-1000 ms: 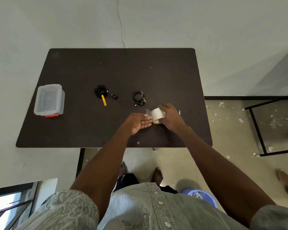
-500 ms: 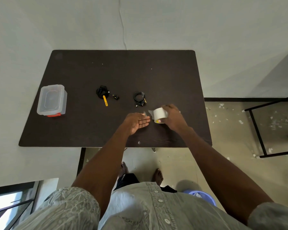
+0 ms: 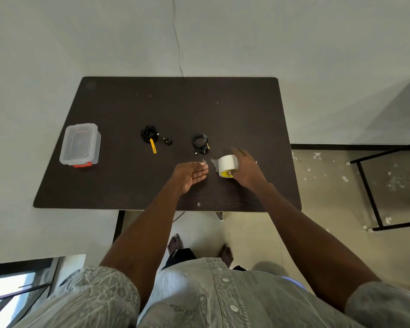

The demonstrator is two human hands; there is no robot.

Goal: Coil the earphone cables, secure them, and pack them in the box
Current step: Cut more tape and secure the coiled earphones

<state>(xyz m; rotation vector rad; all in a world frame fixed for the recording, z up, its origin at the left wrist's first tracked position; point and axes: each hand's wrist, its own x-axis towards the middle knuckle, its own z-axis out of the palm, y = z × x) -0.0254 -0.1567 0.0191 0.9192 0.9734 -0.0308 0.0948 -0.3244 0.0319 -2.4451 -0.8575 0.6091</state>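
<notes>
Two coiled black earphone cables lie on the dark table [image 3: 118, 185]. The left coil [image 3: 148, 133] has a yellow tie strap [image 3: 153, 145] and a loose earbud beside it. The right coil [image 3: 200, 141] lies just beyond my hands. My right hand [image 3: 245, 169] grips a white roll of tape [image 3: 226, 165] near the table's front right. My left hand [image 3: 192, 172] hovers palm up with straight fingers, a small piece of clear tape at its fingertips. A clear lidded plastic box [image 3: 79, 144] with a red latch stands at the table's left.
A tiny scrap [image 3: 198, 204] lies near the table's front edge. A black metal frame [image 3: 374, 185] stands on the floor to the right amid paper bits. My bare feet show below the table edge.
My left hand has drawn away from the roll to the left, with a short bit of tape at its fingertips. The right hand keeps its hold on the roll.
</notes>
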